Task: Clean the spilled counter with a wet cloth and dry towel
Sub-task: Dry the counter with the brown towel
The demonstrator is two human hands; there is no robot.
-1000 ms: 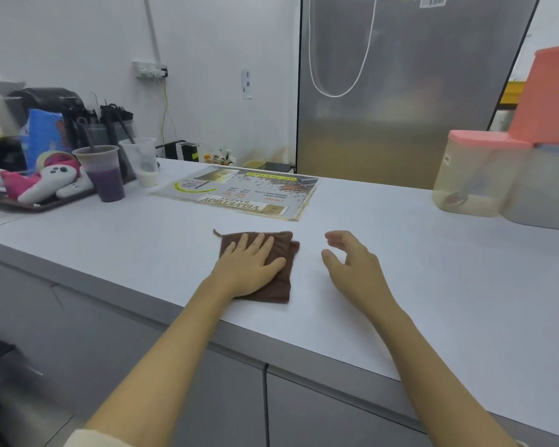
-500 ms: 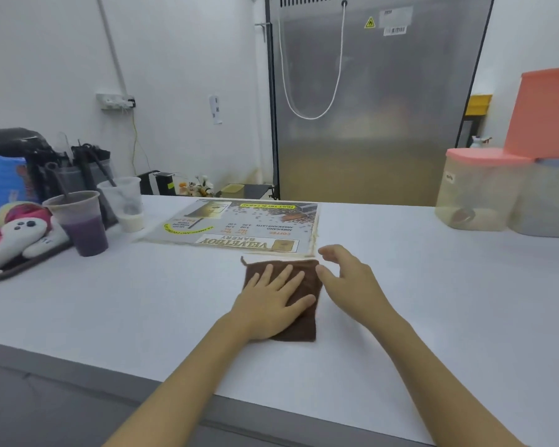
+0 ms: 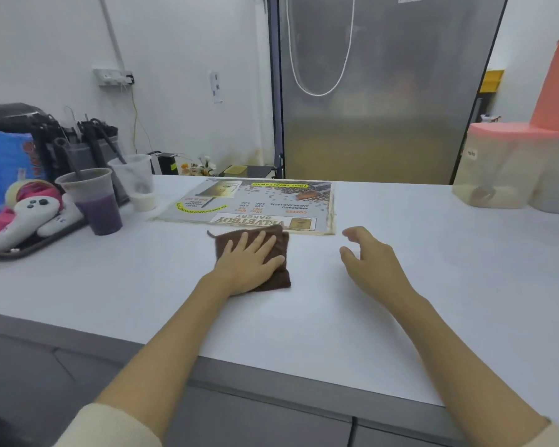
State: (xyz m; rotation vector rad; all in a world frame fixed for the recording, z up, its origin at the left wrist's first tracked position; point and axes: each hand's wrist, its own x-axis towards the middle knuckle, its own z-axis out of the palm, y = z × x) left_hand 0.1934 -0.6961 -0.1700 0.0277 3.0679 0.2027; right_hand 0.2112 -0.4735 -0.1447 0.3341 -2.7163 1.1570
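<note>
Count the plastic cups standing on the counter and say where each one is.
2. A cup of purple drink stands at the left by the tray; a clear cup with a white layer at the bottom stands just behind it. Others may be hidden in the clutter behind.

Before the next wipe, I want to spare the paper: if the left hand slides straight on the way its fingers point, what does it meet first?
Probably the bakery menu sheet. The left hand lies flat on the brown cloth, whose far edge already seems to touch the sheet's near edge.
</note>
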